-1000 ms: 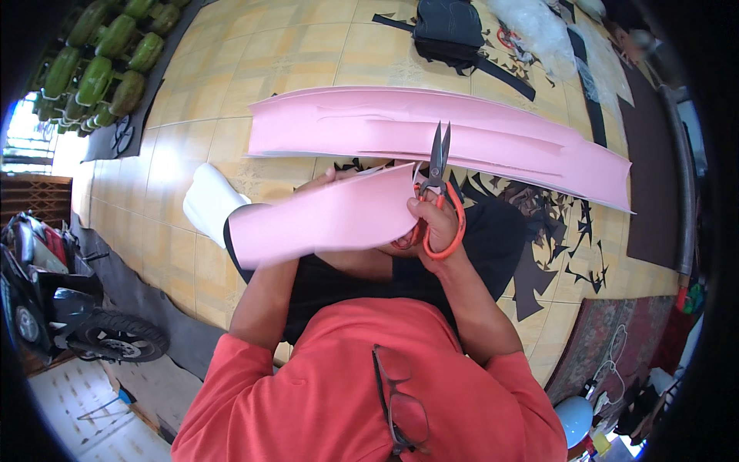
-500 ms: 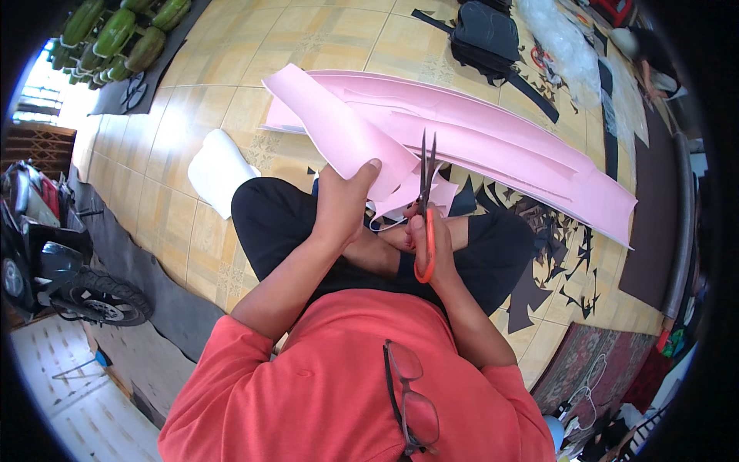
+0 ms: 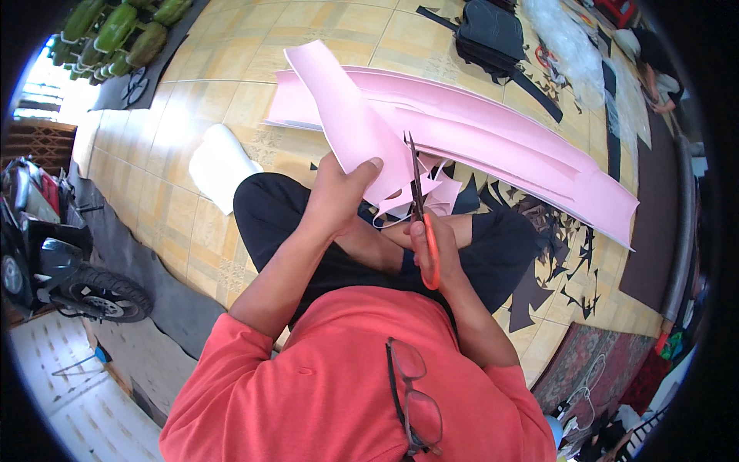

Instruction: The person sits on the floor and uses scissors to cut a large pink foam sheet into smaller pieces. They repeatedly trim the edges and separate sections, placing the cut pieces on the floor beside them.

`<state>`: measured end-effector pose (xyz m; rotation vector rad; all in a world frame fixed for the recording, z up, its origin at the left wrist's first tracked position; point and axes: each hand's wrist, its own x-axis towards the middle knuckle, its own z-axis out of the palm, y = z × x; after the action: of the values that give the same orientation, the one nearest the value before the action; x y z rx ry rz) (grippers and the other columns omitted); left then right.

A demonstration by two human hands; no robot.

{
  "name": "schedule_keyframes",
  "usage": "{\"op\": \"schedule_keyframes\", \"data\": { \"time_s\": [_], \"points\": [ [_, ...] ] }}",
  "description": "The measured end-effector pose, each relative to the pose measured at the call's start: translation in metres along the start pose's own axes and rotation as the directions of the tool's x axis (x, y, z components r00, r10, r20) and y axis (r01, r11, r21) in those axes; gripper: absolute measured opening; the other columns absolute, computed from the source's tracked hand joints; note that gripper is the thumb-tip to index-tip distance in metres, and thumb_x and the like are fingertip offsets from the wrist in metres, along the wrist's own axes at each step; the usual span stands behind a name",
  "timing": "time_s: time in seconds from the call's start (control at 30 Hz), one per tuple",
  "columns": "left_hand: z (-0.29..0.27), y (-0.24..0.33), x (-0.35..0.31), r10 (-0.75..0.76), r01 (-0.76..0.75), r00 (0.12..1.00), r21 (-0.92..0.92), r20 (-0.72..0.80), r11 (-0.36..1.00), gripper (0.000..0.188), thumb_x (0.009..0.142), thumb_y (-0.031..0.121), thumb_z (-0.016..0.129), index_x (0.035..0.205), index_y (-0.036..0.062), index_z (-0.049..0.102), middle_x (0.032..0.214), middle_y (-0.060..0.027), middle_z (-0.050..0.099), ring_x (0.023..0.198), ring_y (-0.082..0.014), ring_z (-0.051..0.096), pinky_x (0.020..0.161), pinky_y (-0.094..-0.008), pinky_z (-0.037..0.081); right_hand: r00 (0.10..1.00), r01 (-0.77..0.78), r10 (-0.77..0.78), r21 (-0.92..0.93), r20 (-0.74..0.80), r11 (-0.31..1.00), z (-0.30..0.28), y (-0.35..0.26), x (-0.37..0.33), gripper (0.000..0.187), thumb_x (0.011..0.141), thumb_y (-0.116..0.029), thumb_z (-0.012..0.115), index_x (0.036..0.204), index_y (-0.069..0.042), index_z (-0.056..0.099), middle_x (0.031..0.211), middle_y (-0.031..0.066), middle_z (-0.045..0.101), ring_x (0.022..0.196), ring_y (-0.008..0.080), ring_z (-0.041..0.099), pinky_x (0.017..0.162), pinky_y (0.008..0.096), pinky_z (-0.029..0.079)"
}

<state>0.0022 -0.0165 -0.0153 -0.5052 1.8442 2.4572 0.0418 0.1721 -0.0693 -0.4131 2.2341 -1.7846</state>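
My left hand (image 3: pixel 341 189) grips a long pink paper strip (image 3: pixel 339 108) that rises away from me toward the upper left. Orange-handled scissors (image 3: pixel 422 219) are held in my right hand (image 3: pixel 431 246), their blades pointing up and closed into the strip's cut, jagged lower end (image 3: pixel 427 192). Both hands are above my crossed legs in black trousers (image 3: pixel 292 215). Behind the hands, a stack of large pink sheets (image 3: pixel 508 146) lies on the tiled floor.
Black paper scraps (image 3: pixel 570 262) litter the tiles to my right. A white folded item (image 3: pixel 219 165) lies left of my knee. A black bag (image 3: pixel 493 31) sits beyond the sheets, green bottles (image 3: pixel 115 31) at the top left, a motorbike (image 3: pixel 54 262) at the left.
My left hand has turned the pink strip from lying sideways to pointing up and away. The scissors have stayed upright at its lower end, and the view has shifted slightly.
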Motion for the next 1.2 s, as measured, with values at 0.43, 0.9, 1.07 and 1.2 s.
{"op": "schedule_keyframes", "data": {
  "time_s": [0.43,0.9,1.07,1.2],
  "points": [
    [-0.014,-0.004,-0.005,-0.09,0.07,0.98,0.118,0.179,0.991,0.031,0.086,0.009,0.063,0.11,-0.0096,0.059,0.097,-0.013,0.067,0.085,-0.0156,0.062,0.076,-0.0302,0.051,0.999,-0.044,0.044,0.0,0.018,0.999,-0.004,-0.004,0.0,0.042,0.1,-0.037,0.042,0.085,-0.001,0.055,0.055,0.0051,0.048,0.045,0.0139,0.048,0.043,0.0279,0.038],
    [-0.024,-0.024,-0.006,-0.145,0.144,0.952,0.022,0.271,0.989,0.045,0.088,0.007,0.063,0.129,-0.0043,0.047,0.108,-0.0107,0.064,0.098,-0.0162,0.063,0.086,-0.0298,0.051,0.969,-0.219,0.245,0.519,0.021,0.826,0.003,0.001,0.006,0.014,0.089,-0.013,0.058,0.09,-0.002,0.051,0.064,0.0052,0.056,0.049,0.013,0.053,0.045,0.0265,0.043],
    [-0.031,-0.001,0.018,-0.049,0.072,0.978,-0.11,0.202,0.991,0.037,0.09,0.004,0.057,0.125,-0.0052,0.049,0.104,-0.0079,0.066,0.089,-0.0115,0.063,0.079,-0.0238,0.05,0.94,-0.337,0.313,0.522,0.138,0.783,0.0,0.004,-0.007,0.012,0.089,-0.013,0.057,0.087,-0.002,0.053,0.065,0.006,0.056,0.05,0.0141,0.055,0.046,0.0271,0.044],
    [-0.034,0.003,0.022,-0.011,0.016,0.984,-0.026,0.179,1.0,0.038,0.087,0.001,0.058,0.123,-0.0055,0.05,0.103,-0.0079,0.066,0.087,-0.0092,0.062,0.074,-0.0209,0.048,0.924,-0.382,0.312,0.58,0.223,0.719,0.001,0.008,-0.01,0.015,0.088,-0.015,0.058,0.088,-0.001,0.054,0.065,0.0064,0.057,0.05,0.0149,0.055,0.047,0.027,0.045]
  ]
}}
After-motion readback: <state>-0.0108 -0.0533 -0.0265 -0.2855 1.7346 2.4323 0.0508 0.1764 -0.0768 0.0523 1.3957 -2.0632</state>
